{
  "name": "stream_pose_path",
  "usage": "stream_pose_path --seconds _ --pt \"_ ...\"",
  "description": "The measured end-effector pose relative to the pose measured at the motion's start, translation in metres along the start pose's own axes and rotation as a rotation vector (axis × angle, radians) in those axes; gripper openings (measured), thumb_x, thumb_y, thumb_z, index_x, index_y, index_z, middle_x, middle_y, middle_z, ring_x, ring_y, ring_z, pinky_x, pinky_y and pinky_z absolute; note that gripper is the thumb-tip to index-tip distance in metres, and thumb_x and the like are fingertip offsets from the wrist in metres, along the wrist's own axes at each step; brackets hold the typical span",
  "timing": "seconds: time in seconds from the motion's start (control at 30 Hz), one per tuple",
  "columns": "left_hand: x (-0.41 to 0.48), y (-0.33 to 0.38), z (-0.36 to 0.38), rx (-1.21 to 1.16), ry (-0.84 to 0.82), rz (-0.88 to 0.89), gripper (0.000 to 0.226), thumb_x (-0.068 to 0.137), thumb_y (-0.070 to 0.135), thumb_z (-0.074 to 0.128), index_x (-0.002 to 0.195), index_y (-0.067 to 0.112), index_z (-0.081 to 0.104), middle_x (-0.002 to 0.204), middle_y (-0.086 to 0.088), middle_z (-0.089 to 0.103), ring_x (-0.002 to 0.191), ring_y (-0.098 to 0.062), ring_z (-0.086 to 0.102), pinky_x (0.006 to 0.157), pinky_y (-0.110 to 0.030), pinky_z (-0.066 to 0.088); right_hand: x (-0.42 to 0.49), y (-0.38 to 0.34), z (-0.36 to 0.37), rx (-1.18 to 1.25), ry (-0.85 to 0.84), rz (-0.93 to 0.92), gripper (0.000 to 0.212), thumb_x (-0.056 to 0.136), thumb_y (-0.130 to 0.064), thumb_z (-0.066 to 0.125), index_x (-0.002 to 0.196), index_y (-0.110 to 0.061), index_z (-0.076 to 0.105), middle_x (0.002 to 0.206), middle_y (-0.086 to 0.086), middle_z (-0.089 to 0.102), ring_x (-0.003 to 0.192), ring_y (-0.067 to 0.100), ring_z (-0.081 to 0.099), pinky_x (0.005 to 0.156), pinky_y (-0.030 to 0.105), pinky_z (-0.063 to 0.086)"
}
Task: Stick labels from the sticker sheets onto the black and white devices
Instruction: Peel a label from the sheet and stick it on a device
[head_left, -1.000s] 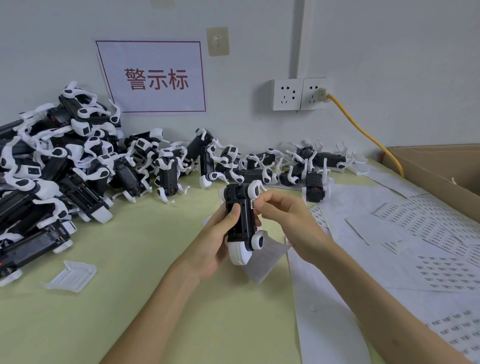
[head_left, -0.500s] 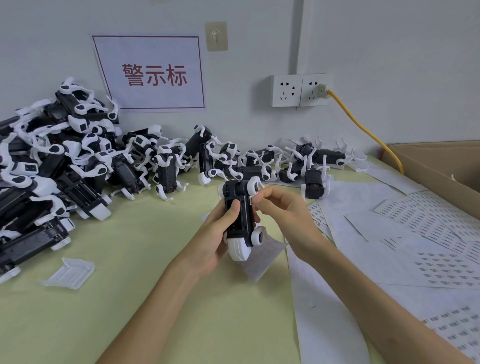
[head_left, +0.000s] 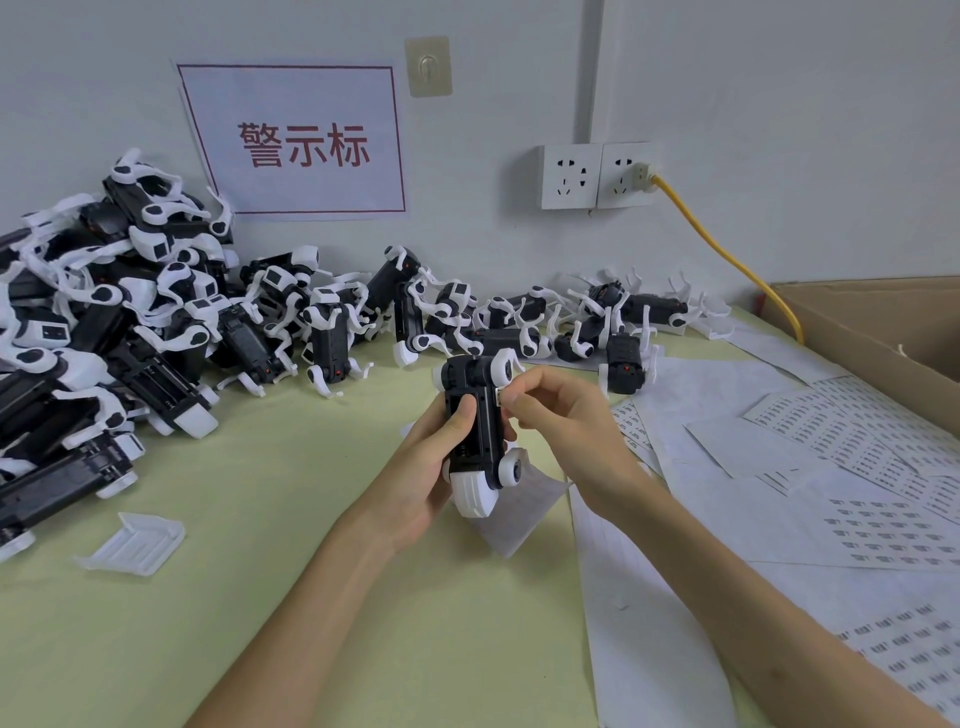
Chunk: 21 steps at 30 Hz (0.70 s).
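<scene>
Gripping device (head_left: 475, 421) in left hand (head_left: 415, 483), pinching label (head_left: 500, 396) with right hand (head_left: 566, 415) just above that grip; crooked stick likely if pressed misaligned.

wall sign (head_left: 298, 141): 警示标 in red | sticker sheets (head_left: 883, 525): print unreadable

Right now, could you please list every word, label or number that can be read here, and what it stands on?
"警示标": red characters on the wall sign.
The sticker sheets: rows of printed labels, too small to read.
The label that the right hand pinches against the device: too small to read.
No other text can be read.
</scene>
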<state>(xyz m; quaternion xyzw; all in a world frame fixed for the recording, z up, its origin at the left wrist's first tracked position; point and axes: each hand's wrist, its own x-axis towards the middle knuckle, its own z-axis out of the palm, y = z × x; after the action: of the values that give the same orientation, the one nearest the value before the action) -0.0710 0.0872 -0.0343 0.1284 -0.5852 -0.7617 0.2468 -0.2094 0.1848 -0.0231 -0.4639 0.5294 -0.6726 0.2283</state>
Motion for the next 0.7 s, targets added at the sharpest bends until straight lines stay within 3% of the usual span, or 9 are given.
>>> stream_pose_path --seconds 0.13,0.3,0.57,0.7 --pt "0.0 0.0002 0.001 0.002 -0.006 0.016 0.052 0.082 0.054 0.066 0.121 0.019 0.067 0.101 -0.004 0.071 0.098 -0.018 0.067 0.09 -0.03 0.056 0.0 0.0002 0.0 -0.009 0.003 -0.006 0.015 0.095 0.0 0.064 0.082 -0.007 0.067 0.07 -0.005 0.069 0.067 0.005 0.064 0.069 0.014 0.049" --pt "0.0 -0.0012 -0.0005 0.001 -0.001 0.007 0.038 0.09 0.047 0.059 0.117 0.024 0.071 0.103 -0.004 0.071 0.099 -0.018 0.068 0.091 -0.031 0.056 0.0003 0.0008 -0.0002 -0.016 0.002 -0.003 0.015 0.095 -0.002 0.065 0.081 -0.007 0.067 0.069 -0.004 0.069 0.066 0.007 0.064 0.068 0.014 0.049" --pt "-0.0005 -0.0004 -0.0001 0.006 -0.005 0.006 0.047 0.087 0.05 0.063 0.125 0.023 0.066 0.105 -0.001 0.073 0.102 -0.016 0.07 0.087 -0.027 0.056 0.0005 0.0023 -0.001 -0.037 -0.005 -0.002 0.016 0.096 -0.006 0.067 0.08 -0.008 0.066 0.069 -0.003 0.069 0.067 0.008 0.063 0.068 0.017 0.05" --pt "0.0001 -0.0013 -0.0013 0.023 -0.004 0.0 0.036 0.093 0.045 0.056 0.121 0.026 0.069 0.105 -0.003 0.072 0.101 -0.017 0.068 0.092 -0.031 0.053 0.0009 0.0036 -0.0012 -0.036 -0.005 -0.005 0.016 0.095 -0.007 0.067 0.079 -0.008 0.065 0.07 -0.002 0.07 0.066 0.008 0.064 0.067 0.016 0.05"
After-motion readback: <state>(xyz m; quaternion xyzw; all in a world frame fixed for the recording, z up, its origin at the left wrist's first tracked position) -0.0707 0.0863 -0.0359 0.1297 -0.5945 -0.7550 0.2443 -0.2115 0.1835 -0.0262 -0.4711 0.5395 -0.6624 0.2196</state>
